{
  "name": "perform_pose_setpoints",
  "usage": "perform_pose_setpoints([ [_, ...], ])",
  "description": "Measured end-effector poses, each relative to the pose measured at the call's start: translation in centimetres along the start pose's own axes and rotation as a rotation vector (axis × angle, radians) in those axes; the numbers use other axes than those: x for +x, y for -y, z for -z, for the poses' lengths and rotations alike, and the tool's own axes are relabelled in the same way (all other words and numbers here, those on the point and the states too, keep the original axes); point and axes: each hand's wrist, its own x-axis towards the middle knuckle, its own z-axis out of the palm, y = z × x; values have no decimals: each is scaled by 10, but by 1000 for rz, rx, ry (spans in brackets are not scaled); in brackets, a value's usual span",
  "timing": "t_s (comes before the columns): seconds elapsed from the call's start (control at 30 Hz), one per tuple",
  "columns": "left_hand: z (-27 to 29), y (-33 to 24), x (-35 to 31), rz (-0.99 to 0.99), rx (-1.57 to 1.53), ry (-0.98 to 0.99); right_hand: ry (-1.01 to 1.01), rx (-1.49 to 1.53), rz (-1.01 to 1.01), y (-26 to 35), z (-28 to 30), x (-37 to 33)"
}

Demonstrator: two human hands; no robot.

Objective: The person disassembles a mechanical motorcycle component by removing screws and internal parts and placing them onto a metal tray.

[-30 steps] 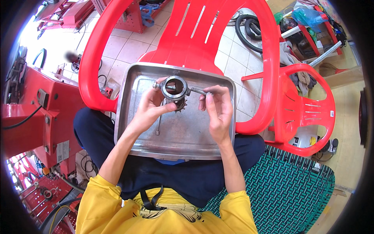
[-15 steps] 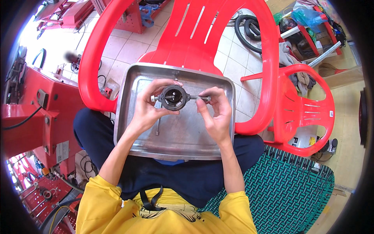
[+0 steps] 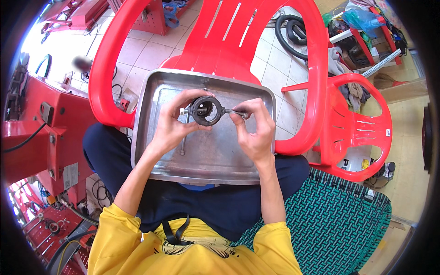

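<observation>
My left hand [image 3: 168, 123] wraps its thumb and fingers round a dark ring-shaped metal part [image 3: 208, 122] held above a steel tray [image 3: 220, 158]. A bolt head [image 3: 183, 111] sticks out of the ring's left side, next to my left palm. On the opposite side, my right hand [image 3: 256, 130] pinches the outer end of a bolt-like metal rod [image 3: 233, 111], whose inner end meets the ring. Part of a pin shows across the ring's opening. A thin metal bar [image 3: 184, 142] with a knobbed end shows below my left fingers; whether it joins the ring I cannot tell.
The tray rests at my lap against a red plastic chair [image 3: 213, 55]. Another red chair [image 3: 348, 128] and a green woven seat [image 3: 325, 220] stand at the right. Red machinery [image 3: 68, 137] fills the left. A black hose [image 3: 288, 39] lies on the tiled floor.
The ring has tilted a little, so its opening shows more of its inner wall. My right fingers have shifted slightly on the rod's end. Both hands keep their hold.
</observation>
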Motion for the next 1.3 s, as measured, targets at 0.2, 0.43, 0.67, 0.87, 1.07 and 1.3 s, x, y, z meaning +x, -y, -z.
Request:
perform_pose_setpoints([
  [0.2, -2, 0, -3, 43, -18, 18, 20, -55, 71, -8, 1, -1],
  [0.43, -4, 4, -3, 23, 7, 14, 122, 73, -158, -3, 2, -4],
  [0.67, -3, 2, -2, 21, -10, 18, 272, 206, -292, -8, 7, -6],
  [0.87, -4, 4, 0, -31, -10, -17, 156, 270, -273, -4, 4, -3],
  [1.07, -3, 7, 1, -64, 25, 29, 265, 228, -362, -5, 12, -2],
  [1.3, 1, 7, 1, -39, 4, -35, 124, 348, -319, -4, 5, -4],
])
